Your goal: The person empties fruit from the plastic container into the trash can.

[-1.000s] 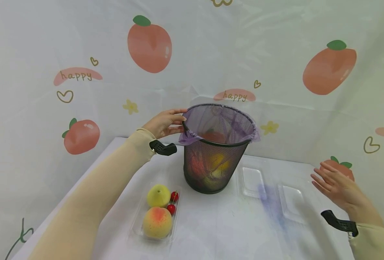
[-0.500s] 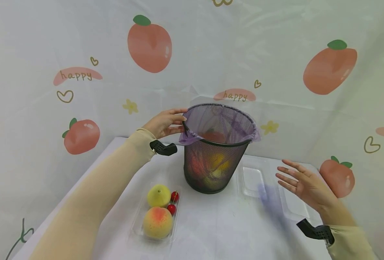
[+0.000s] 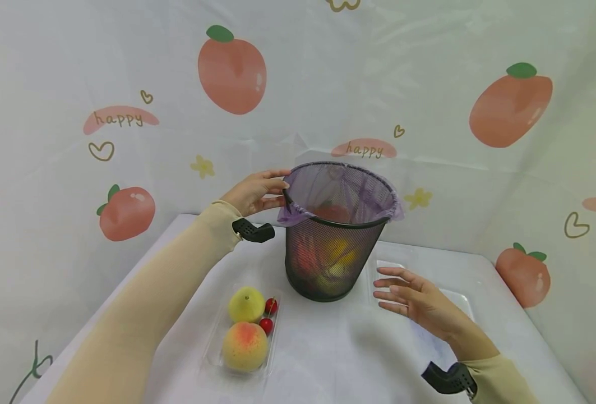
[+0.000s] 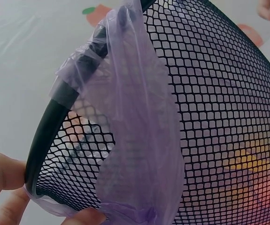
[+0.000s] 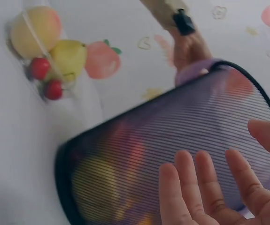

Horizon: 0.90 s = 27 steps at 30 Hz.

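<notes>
A black mesh wastebasket lined with a thin purple bag stands mid-table. Through its mesh show blurred red and yellow shapes, fruit-like in colour. My left hand grips the rim at its left side, thumb and fingers on either side of the rim in the left wrist view. To the right of the basket, my right hand is in the air with fingers spread, holding nothing. A clear plastic tray at front left holds a peach, a yellow pear and two cherries.
Two more clear plastic trays lie to the right of the basket; one tray is partly behind my right hand. The white table runs back to a hanging backdrop printed with fruit.
My right hand has moved left from the table's right side, over the clear trays towards the basket, fingers still spread. The left hand and the basket have stayed in place.
</notes>
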Motion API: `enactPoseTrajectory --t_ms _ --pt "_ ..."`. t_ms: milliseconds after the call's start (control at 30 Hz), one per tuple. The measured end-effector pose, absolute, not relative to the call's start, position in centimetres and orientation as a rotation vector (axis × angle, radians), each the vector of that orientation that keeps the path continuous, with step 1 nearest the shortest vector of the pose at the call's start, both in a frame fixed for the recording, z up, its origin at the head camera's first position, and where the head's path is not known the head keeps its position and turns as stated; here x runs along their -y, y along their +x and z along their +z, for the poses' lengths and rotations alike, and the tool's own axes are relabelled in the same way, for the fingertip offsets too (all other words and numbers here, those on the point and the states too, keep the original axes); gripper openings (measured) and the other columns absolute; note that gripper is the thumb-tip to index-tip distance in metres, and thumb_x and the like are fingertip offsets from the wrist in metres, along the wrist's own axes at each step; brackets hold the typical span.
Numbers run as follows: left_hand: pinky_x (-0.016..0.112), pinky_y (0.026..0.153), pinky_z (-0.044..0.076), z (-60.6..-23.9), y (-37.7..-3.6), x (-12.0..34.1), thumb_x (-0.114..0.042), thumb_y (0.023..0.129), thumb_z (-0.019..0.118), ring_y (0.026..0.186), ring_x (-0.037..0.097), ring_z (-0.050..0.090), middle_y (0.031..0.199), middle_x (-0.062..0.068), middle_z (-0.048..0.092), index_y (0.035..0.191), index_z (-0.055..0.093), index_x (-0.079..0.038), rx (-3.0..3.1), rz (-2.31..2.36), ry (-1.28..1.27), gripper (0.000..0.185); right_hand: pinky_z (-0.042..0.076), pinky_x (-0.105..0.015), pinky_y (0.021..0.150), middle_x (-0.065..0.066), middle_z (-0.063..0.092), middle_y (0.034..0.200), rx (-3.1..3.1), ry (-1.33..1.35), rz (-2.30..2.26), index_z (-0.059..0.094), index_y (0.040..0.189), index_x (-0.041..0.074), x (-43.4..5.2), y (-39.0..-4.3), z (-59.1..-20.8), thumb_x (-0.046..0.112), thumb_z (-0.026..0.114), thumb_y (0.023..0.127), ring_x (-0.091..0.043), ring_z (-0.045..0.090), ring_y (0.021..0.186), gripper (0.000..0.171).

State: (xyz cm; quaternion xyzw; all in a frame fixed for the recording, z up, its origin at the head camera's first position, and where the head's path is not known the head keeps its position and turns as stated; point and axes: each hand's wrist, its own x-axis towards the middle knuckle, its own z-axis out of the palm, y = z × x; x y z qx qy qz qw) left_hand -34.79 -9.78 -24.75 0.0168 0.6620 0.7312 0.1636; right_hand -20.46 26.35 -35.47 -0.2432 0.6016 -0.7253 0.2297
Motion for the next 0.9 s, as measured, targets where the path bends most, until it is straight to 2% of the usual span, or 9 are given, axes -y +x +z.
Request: enactPoseTrajectory --t_ms 200,500,700,900 --pt "0.023 0.074 0.057 -24.7 -34.7 9.8 -0.005 0.095 0.059 0.091 0.016 0.057 0.111 0.007 0.051 0.141 0.05 -0.017 -1.895 2.083 0.056 0.048 0.051 -0.035 0.099 -0.005 0.057 0.124 -1.672 -0.563 -1.896 0.046 0.137 0.009 -23.6 -20.2 -37.2 0.004 0.044 0.101 -0.019 0.061 0.115 0.037" --pt "0.023 0.074 0.058 -24.7 -34.7 9.7 -0.006 0.095 0.059 0.09 0.016 0.058 0.111 0.006 0.051 0.14 0.05 -0.017 -1.898 2.079 0.05 0.048 0.051 -0.041 0.099 -0.007 0.058 0.119 -1.599 -0.438 -1.786 0.035 0.143 -0.004 -19.2 -19.8 -40.3 0.011 0.053 0.099 -0.025 0.061 0.114 0.05" --pt "0.024 0.077 0.058 -24.6 -34.8 9.7 -0.007 0.095 0.06 0.093 0.017 0.057 0.111 0.005 0.051 0.141 0.051 -0.019 -1.913 2.066 0.039 0.048 0.051 -0.044 0.099 -0.006 0.062 0.117 -1.599 -0.425 -1.755 0.03 0.145 -0.007 -16.7 -19.8 -41.5 0.015 0.054 0.099 -0.024 0.062 0.111 0.057" --pt "0.023 0.074 0.058 -24.6 -34.7 9.7 -0.006 0.095 0.059 0.089 0.016 0.058 0.109 0.005 0.051 0.141 0.05 -0.018 -1.906 2.074 0.035 0.048 0.051 -0.047 0.098 -0.02 0.058 0.125 -1.641 -0.317 -1.729 0.027 0.146 -0.007 -13.9 -20.0 -42.4 0.018 0.059 0.097 -0.025 0.064 0.108 0.064"
